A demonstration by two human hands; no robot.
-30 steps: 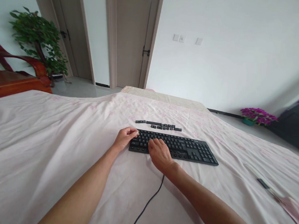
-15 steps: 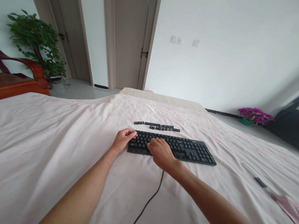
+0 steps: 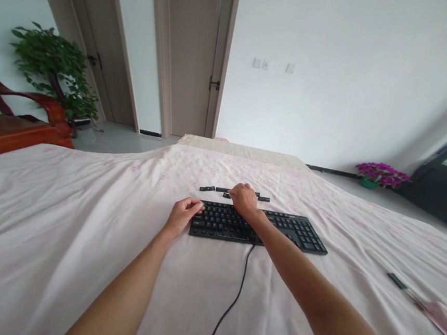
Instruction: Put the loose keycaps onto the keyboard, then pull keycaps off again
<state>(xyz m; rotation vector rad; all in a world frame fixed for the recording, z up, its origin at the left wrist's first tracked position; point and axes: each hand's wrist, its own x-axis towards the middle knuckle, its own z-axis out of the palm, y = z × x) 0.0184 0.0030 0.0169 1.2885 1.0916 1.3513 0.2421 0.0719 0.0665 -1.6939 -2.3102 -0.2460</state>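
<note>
A black computer keyboard (image 3: 218, 224) lies on the pink-white sheet, its row along my side lacking several keycaps. My left hand (image 3: 183, 214) is closed at the keyboard's far left corner, thumb and fingers pinching its edge. Beyond the keyboard, loose black keycaps lie in two rough rows, among them a long space bar (image 3: 222, 190) and a wide keycap (image 3: 264, 199). My right hand (image 3: 244, 198) reaches over the keyboard to these rows, its fingers drawn together beside a small keycap (image 3: 226, 195). Whatever sits between its fingertips is hidden. The hand covers several keycaps.
The keyboard's black cable (image 3: 230, 306) runs toward me across the sheet (image 3: 297, 304). On the right lies a thin rod with a dark grip (image 3: 397, 280) and pink cloth. A wooden chair (image 3: 19, 129) and a leafy plant (image 3: 54, 64) stand at left.
My right hand has moved away from the keyboard's keys, forward to the loose keycaps. My left hand stays at the keyboard's corner. The view has shifted slightly.
</note>
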